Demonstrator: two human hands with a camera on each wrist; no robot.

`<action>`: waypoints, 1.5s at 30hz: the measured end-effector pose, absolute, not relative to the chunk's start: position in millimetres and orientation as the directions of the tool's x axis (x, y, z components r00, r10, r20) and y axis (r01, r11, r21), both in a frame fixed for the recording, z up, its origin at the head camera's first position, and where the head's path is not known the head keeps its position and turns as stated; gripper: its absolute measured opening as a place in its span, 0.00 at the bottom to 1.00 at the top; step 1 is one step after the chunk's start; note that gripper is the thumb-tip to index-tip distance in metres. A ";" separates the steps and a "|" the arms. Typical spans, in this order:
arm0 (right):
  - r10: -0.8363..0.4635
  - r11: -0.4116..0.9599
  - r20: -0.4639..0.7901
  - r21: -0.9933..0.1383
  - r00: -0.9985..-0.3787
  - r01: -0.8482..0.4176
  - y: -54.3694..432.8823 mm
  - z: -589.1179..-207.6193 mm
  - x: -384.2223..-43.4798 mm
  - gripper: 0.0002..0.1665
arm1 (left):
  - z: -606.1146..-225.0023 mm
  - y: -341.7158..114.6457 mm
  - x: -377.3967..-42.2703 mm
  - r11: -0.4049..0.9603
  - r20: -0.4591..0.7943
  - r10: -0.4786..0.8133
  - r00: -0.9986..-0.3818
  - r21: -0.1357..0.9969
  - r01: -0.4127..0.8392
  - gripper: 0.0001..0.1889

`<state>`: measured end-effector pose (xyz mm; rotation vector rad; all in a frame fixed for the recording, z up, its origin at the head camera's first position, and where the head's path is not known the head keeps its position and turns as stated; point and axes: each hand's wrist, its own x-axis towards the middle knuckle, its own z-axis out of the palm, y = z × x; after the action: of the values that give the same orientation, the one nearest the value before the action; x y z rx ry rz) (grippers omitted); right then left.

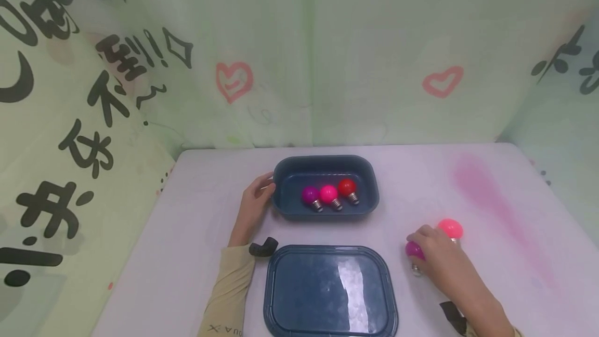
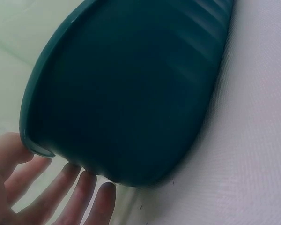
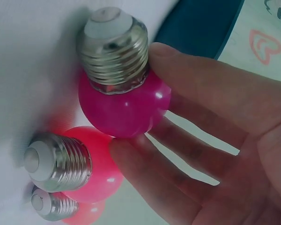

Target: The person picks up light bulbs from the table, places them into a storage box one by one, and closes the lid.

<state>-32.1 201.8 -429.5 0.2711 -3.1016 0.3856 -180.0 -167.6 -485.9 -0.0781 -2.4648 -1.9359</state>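
My right hand (image 1: 442, 259) pinches a purple light bulb (image 1: 414, 250) between thumb and fingers, its metal screw base pointing towards me. In the right wrist view the thumb lies by the purple bulb's base (image 3: 114, 61). Against one of those fingers sits a pink bulb (image 3: 100, 161), and a further reddish bulb (image 3: 86, 213) shows past it. My left hand (image 1: 256, 196) rests at the left end of a dark blue plastic box (image 1: 323, 160), fingertips right at its outer wall (image 2: 122, 159). Inside the box lie a purple bulb (image 1: 310, 194), a pink bulb (image 1: 328, 193) and a red bulb (image 1: 348, 187).
A dark blue lid (image 1: 323, 290) lies flat on the white table (image 1: 178, 243) in front of the box. Green curtains (image 1: 355, 56) with drawn hearts and dark writing enclose the table's back and sides. A pink smear (image 1: 491, 196) marks the right side of the tabletop.
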 end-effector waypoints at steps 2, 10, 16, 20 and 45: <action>-0.172 0.953 0.024 -0.248 -0.985 -0.172 202.3 -430.2 -32.9 0.28 | -486.5 -167.5 -180.1 0.234 0.035 0.032 -0.999 0.971 0.041 0.23; -0.189 0.944 0.017 -0.273 -0.982 -0.186 201.5 -431.4 -36.1 0.28 | -489.0 -167.7 -181.3 0.231 0.023 0.028 -0.999 0.973 0.029 0.22; -0.210 0.934 0.054 -0.284 -0.976 -0.216 199.2 -427.3 -42.7 0.26 | -490.0 -168.1 -182.1 0.232 0.030 0.030 -0.999 0.972 0.036 0.23; -0.204 0.931 0.042 -0.300 -0.978 -0.207 195.1 -420.5 -47.5 0.26 | -489.5 -168.4 -181.6 0.230 0.037 0.031 -0.999 0.972 0.043 0.22; -0.282 0.872 0.170 -0.365 -0.944 -0.326 171.1 -386.9 -66.4 0.26 | -484.9 -167.8 -178.8 0.239 0.019 0.041 -0.999 0.971 0.028 0.24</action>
<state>-66.4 171.1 -386.9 0.4778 -2.9312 0.6002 -178.8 -167.8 -484.9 -0.0690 -2.4805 -1.9426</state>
